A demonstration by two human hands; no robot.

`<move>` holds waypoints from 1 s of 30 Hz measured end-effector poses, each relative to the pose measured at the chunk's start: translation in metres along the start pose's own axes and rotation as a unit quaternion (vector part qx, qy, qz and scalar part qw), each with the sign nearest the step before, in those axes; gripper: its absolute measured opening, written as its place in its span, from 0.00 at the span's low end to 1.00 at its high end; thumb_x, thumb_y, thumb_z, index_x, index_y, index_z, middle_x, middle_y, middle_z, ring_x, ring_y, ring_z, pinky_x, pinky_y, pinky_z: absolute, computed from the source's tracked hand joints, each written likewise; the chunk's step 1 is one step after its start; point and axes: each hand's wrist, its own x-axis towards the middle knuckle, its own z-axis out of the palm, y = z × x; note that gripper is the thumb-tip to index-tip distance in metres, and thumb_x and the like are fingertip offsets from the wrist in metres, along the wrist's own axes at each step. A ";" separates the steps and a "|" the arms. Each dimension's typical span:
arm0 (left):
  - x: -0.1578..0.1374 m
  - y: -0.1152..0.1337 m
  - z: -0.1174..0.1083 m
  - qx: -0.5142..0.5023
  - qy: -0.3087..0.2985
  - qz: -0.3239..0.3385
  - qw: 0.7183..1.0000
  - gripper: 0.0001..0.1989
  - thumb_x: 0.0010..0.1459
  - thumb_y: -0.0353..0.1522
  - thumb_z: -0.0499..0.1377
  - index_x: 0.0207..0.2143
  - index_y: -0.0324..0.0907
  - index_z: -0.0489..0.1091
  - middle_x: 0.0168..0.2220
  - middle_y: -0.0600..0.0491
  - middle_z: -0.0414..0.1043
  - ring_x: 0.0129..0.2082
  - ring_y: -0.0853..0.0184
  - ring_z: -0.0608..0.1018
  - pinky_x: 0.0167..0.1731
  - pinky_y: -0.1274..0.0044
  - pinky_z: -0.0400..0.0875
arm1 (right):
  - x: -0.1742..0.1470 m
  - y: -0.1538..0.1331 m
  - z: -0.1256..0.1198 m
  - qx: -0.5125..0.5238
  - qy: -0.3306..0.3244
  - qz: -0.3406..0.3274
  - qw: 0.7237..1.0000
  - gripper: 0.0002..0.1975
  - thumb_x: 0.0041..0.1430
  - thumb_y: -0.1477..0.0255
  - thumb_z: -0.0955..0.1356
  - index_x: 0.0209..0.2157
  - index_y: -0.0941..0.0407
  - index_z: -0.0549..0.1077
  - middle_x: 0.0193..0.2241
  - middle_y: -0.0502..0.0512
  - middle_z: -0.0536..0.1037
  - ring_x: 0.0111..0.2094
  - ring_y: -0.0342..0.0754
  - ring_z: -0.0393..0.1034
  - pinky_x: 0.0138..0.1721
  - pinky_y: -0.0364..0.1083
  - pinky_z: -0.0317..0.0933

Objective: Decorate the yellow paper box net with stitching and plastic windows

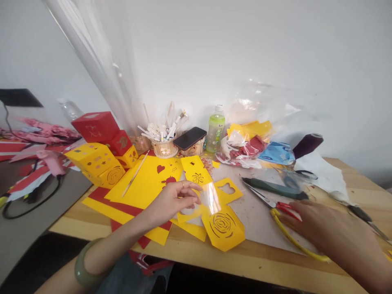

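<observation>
Between the thumb and fingers of my left hand [186, 196] is a small piece of clear plastic film [212, 199], catching the light. Beneath it lies a yellow cut-out card [223, 226] with a swirling rose pattern; its panels also carry a flower and a butterfly-like opening. My right hand [321, 220] is at the red handles of a pair of scissors [263, 197], fingers closed around them, though partly hidden and blurred. The scissors' blades point up and left over the pale sheet. A yellow curved band [290, 237] runs beside that hand.
Yellow sheets [131, 192] and red and yellow boxes [94, 126] stand left. Behind are a basket of sticks [164, 149], a phone [190, 138], a green bottle [216, 128] and bagged scraps [245, 143]. A dark-handled tool [272, 185] and purple thread cone [308, 143] are right.
</observation>
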 end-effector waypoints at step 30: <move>0.039 -0.059 -0.029 0.495 -0.054 0.376 0.781 0.12 0.59 0.24 0.49 0.31 0.38 0.72 0.29 0.50 0.73 0.30 0.67 0.73 0.28 0.78 0.71 | 0.056 -0.104 0.066 0.187 -0.227 -0.072 0.953 0.10 0.55 0.70 0.62 0.24 0.55 0.72 0.20 0.49 0.75 0.21 0.41 0.64 0.21 0.40 0.54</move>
